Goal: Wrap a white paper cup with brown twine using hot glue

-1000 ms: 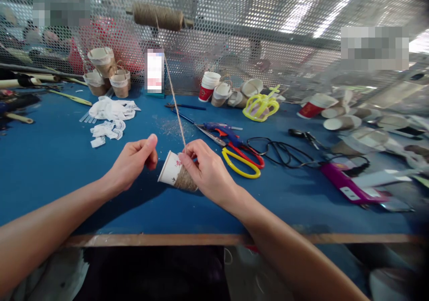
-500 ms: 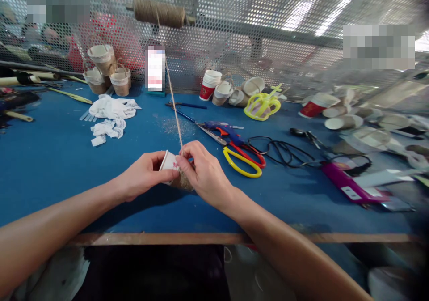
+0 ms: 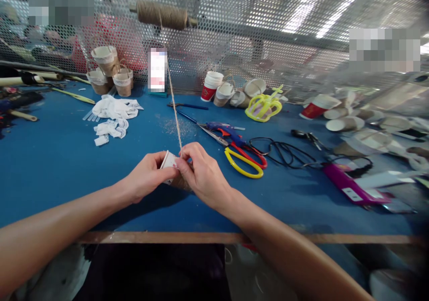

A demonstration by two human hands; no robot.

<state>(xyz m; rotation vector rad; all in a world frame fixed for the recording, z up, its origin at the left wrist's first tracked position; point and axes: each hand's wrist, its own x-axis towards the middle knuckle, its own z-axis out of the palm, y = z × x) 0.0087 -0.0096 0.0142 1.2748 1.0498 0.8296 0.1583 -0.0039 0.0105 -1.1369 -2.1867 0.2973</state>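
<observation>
A small white paper cup (image 3: 168,162) with a pink print lies on its side above the blue table (image 3: 50,167), its lower part wound with brown twine. My left hand (image 3: 147,178) grips the cup's open end. My right hand (image 3: 201,175) closes round its wrapped part and pinches the twine strand (image 3: 173,108). That strand runs taut up to a twine spool (image 3: 162,15) on a rod at the mesh wall.
Yellow and red scissors (image 3: 243,160) and a blue glue gun (image 3: 224,131) lie just right of my hands, with black cable (image 3: 284,153) and a magenta tool (image 3: 348,184) beyond. Twine-wrapped cups (image 3: 107,70), white scraps (image 3: 112,113), stacked cups (image 3: 212,85) and a yellow crown (image 3: 263,106) sit further back.
My left hand, a second ago apart from the cup with fingers pinched, has moved right and taken hold of the cup's open end. My right hand kept its hold.
</observation>
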